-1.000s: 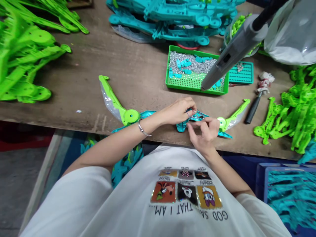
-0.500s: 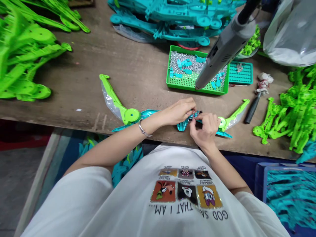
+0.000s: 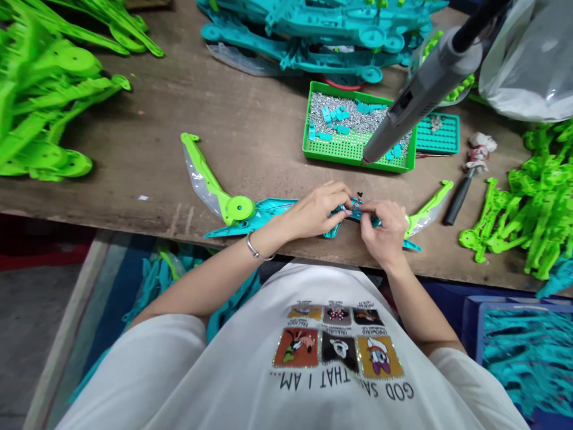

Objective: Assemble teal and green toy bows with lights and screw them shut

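On the table's front edge lies a long teal plastic frame [image 3: 273, 207] with a curved lime-green arm [image 3: 210, 182] at its left end. At its right end is a similar green arm [image 3: 432, 203]. My left hand [image 3: 319, 209] rests over the frame's middle, fingertips pinched on thin wires [image 3: 356, 205]. My right hand [image 3: 385, 230] faces it from the right, thumb and forefinger pressed together at the same wires. A small black piece [image 3: 360, 194] shows just beyond the fingertips. The fingers partly hide the frame's centre.
A grey power screwdriver [image 3: 403, 101] hangs over a green tray [image 3: 335, 154] of screws and teal clips. Right of it are a teal tray [image 3: 454, 134] and a cloth-headed mallet [image 3: 459, 197]. Green parts [image 3: 49, 119] pile up left; teal frames [image 3: 286, 54] lie behind.
My hands have drawn slightly apart, the right one shifting right. The black piece beyond the fingertips shows more plainly. The hanging screwdriver sits a little farther right.
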The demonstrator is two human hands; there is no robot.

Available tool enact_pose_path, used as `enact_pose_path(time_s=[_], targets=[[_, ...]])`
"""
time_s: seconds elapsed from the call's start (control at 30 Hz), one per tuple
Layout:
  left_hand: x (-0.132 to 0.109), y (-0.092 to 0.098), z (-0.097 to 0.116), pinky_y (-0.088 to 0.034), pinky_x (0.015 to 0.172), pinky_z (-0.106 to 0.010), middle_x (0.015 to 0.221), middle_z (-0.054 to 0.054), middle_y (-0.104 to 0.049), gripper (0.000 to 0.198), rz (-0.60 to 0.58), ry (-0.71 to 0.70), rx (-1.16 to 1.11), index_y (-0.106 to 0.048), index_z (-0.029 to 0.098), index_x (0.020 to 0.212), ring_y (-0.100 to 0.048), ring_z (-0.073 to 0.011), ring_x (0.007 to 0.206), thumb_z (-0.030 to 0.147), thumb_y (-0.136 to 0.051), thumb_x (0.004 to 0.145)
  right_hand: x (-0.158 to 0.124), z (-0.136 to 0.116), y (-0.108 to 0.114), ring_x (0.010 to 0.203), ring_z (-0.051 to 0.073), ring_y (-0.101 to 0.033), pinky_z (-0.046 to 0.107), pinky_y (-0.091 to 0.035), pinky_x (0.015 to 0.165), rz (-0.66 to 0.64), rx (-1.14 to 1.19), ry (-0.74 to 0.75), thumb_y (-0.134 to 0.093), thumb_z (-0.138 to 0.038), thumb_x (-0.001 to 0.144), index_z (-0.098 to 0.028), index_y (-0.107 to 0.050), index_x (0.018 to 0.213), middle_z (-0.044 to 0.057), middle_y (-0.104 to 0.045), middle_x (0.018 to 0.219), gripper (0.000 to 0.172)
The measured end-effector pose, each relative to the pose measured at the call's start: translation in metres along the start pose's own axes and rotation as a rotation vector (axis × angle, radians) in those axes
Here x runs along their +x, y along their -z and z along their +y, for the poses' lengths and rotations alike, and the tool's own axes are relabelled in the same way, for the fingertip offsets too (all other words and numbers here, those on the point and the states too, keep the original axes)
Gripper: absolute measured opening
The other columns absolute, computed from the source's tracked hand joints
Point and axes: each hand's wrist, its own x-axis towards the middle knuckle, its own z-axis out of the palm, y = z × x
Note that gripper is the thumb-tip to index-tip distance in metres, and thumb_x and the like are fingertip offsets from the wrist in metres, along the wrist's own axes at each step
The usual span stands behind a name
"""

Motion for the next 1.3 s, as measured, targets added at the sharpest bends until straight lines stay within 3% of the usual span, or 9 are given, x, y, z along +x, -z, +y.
enact_pose_path(time_s=[0.17, 0.27, 0.53, 0.73, 0.9, 1.1, 1.17, 1.23, 1.3], targets=[[-0.016, -0.01, 0.02, -0.045, 0.096, -0.045, 0.123, -0.012, -0.072, 0.026, 0.085, 0.11, 0.18, -0.07, 0.019, 0.118, -0.061, -0.028, 0.114, 0.035, -0.058, 0.102, 0.007, 0.004, 0.002, 0.085, 0.022, -0.065, 0.041, -0.04, 0.082, -0.084, -0.051, 0.002, -0.063, -0.011, 0.087, -0.024, -0.074, 0.089, 0.0, -0.08, 0.092, 0.017], [-0.023, -0.017, 0.024, -0.043, 0.099, -0.047, 0.129, -0.012, -0.073, 0.03, 0.117, 0.115, 0.239, -0.069, 0.021, 0.128, -0.061, -0.0286, 0.118, 0.031, -0.054, 0.104, 0.013, 0.002, 0.004, 0.083, 0.021, -0.068, 0.041, -0.043, 0.083, -0.099, -0.02, 0.009, -0.062, -0.008, 0.085, -0.025, -0.077, 0.09, -0.001, -0.082, 0.095, 0.023], [-0.024, -0.038, 0.014, -0.041, 0.093, -0.043, 0.097, -0.005, -0.08, 0.026, 0.24, 0.204, 0.295, -0.075, 0.024, 0.108, -0.066, -0.0232, 0.099, 0.031, -0.049, 0.107, 0.026, 0.003, 0.0, 0.086, 0.02, -0.076, 0.037, -0.058, 0.083, -0.121, 0.246, -0.07, -0.065, -0.014, 0.089, -0.025, -0.08, 0.092, 0.001, -0.082, 0.094, 0.018], [-0.02, -0.045, 0.018, -0.042, 0.087, -0.044, 0.097, -0.006, -0.078, 0.025, 0.302, 0.267, 0.29, -0.076, 0.025, 0.101, -0.061, -0.0259, 0.101, 0.033, -0.052, 0.105, 0.032, 0.002, -0.003, 0.095, 0.019, -0.077, 0.036, -0.062, 0.09, -0.178, 0.368, -0.016, -0.061, -0.015, 0.093, -0.026, -0.079, 0.109, 0.002, -0.081, 0.106, 0.027], [-0.02, -0.046, 0.016, -0.044, 0.09, -0.044, 0.095, -0.007, -0.077, 0.018, 0.343, 0.35, 0.237, -0.073, 0.022, 0.098, -0.064, -0.0252, 0.1, 0.032, -0.059, 0.102, 0.034, -0.004, 0.003, 0.099, 0.02, -0.072, 0.036, -0.059, 0.092, -0.328, 0.417, 0.068, -0.068, -0.013, 0.082, -0.021, -0.075, 0.116, 0.006, -0.076, 0.108, 0.035], [-0.029, -0.039, 0.016, -0.044, 0.11, -0.045, 0.113, -0.006, -0.076, 0.018, 0.315, 0.211, 0.157, -0.067, 0.021, 0.113, -0.066, -0.0242, 0.121, 0.016, -0.058, 0.098, 0.037, 0.002, 0.002, 0.087, 0.018, -0.071, 0.033, -0.058, 0.083, -0.392, 0.411, 0.01, -0.069, -0.015, 0.085, -0.023, -0.074, 0.101, 0.003, -0.076, 0.096, 0.019], [-0.032, -0.037, 0.016, -0.043, 0.113, -0.045, 0.107, -0.004, -0.077, 0.012, 0.343, 0.177, 0.142, -0.064, 0.021, 0.109, -0.069, -0.0222, 0.114, 0.017, -0.057, 0.1, 0.037, 0.005, 0.0, 0.086, 0.019, -0.073, 0.034, -0.058, 0.083, -0.411, 0.428, -0.02, -0.066, -0.013, 0.085, -0.023, -0.074, 0.098, 0.003, -0.077, 0.095, 0.018], [-0.035, -0.035, 0.015, -0.047, 0.106, -0.044, 0.095, -0.002, -0.075, 0.004, 0.41, 0.206, 0.163, -0.06, 0.021, 0.1, -0.071, -0.0214, 0.098, 0.024, -0.063, 0.099, 0.036, 0.006, -0.002, 0.089, 0.019, -0.075, 0.034, -0.059, 0.086, -0.421, 0.467, -0.071, -0.062, -0.011, 0.086, -0.023, -0.074, 0.097, 0.002, -0.079, 0.097, 0.02], [-0.035, -0.031, 0.015, -0.051, 0.094, -0.041, 0.093, -0.003, -0.073, 0.019, 0.46, 0.267, 0.185, -0.058, 0.02, 0.1, -0.069, -0.0227, 0.09, 0.031, -0.072, 0.094, 0.035, 0.007, -0.003, 0.093, 0.02, -0.075, 0.036, -0.058, 0.09, -0.429, 0.499, -0.113, -0.06, -0.01, 0.087, -0.024, -0.075, 0.096, 0.001, -0.08, 0.099, 0.022]])
